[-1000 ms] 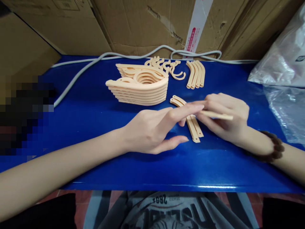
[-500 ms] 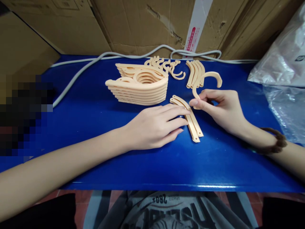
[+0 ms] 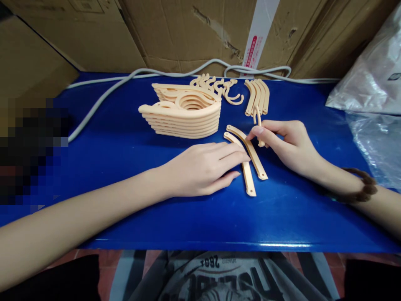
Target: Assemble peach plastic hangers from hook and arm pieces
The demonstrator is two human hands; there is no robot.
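Hands meet over a blue table (image 3: 125, 142) strewn with peach plastic hanger parts. The left hand (image 3: 203, 167) lies flat, fingers together and gripping nothing, its fingertips pressing on the nearer curved strip (image 3: 247, 175). A second curved strip (image 3: 254, 156) lies just beyond those fingertips, splayed away from the first at the near end. The right hand (image 3: 290, 144) is pinched closed on a small hook piece (image 3: 258, 123), held upright just above the far end of the second strip. Ahead of the right hand sit a row of curved strips (image 3: 257, 97) and a cluster of hooks (image 3: 219, 87); ahead of the left, a stack of hanger bodies (image 3: 184, 115). The likeliest slip: with only fingertips pinning it, the strip could skid on the glossy surface, or the thin hook could twist out of the pinch.
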